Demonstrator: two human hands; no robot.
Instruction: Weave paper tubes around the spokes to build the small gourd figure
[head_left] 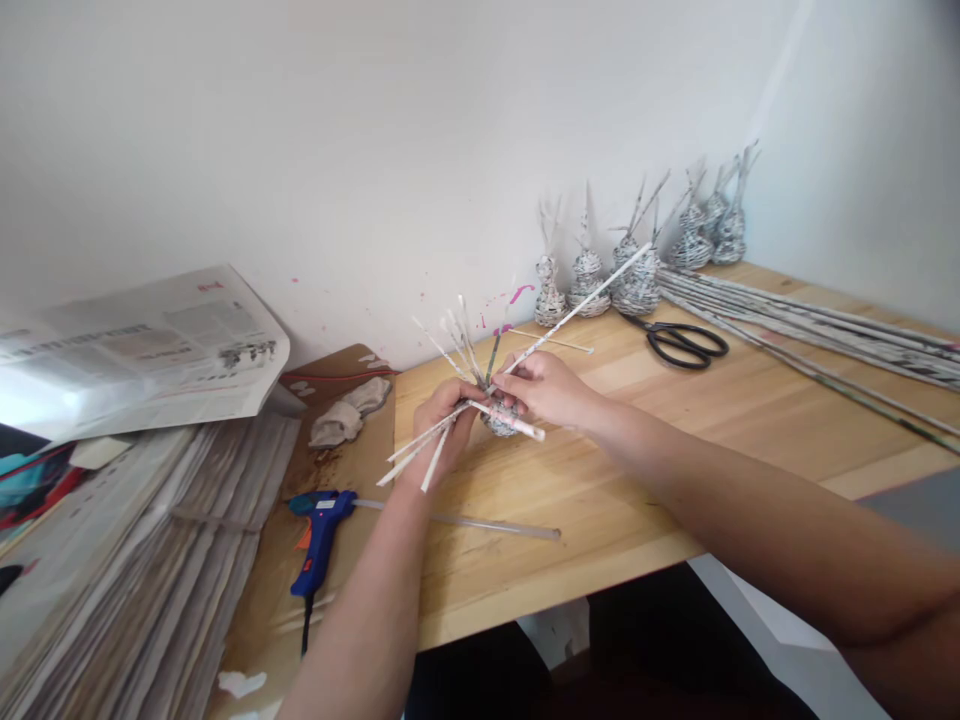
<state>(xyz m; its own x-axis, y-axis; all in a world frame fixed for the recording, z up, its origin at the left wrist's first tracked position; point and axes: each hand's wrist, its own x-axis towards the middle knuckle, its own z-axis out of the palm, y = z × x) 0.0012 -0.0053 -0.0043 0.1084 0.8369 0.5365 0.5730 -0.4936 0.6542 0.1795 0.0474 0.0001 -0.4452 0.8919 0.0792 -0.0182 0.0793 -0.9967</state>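
Between my hands is a small woven newspaper piece (501, 420), with several rolled paper strips fanning out from its top. My left hand (444, 415) is closed round its left side, and strips stick out past the fingers toward the lower left. With thumb and fingers, my right hand (551, 388) pinches a long paper strip (592, 297) that slants up to the right. One thicker strip (525, 422) points toward the lower right below my right fingers. My palms hide much of the woven body.
Several woven newspaper figures (589, 280) stand along the wall. Black scissors (684, 345) and long paper rolls (817, 320) lie right. A blue glue gun (321, 540), a glue stick (495, 525), a glove (349, 412) and stacked newspapers (172, 560) are nearer the left.
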